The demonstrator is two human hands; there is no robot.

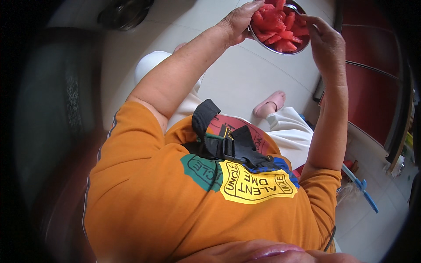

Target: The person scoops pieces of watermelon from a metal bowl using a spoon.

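A round metal bowl [268, 48] filled with red watermelon chunks [278, 28] is held out at the top of the view. My left hand [238, 24] grips its left side, thumb along the rim and fingers underneath. On the opposite side, my right hand [327, 44] pinches the handle of a metal utensil [292, 7] between thumb and fingers. The utensil's far end is among the fruit, so I cannot tell whether it is a spoon or a fork. The upper edge of the bowl is cut off by the frame.
Red cabinet fronts [371, 98] stand at the right above the pale tiled floor [250, 74]. A blue-handled stick [361, 187] leans or lies at lower right. Upper left is a dark, shiny pot-like vessel [125, 14]. Below my arms hangs a black buckled strap [227, 149].
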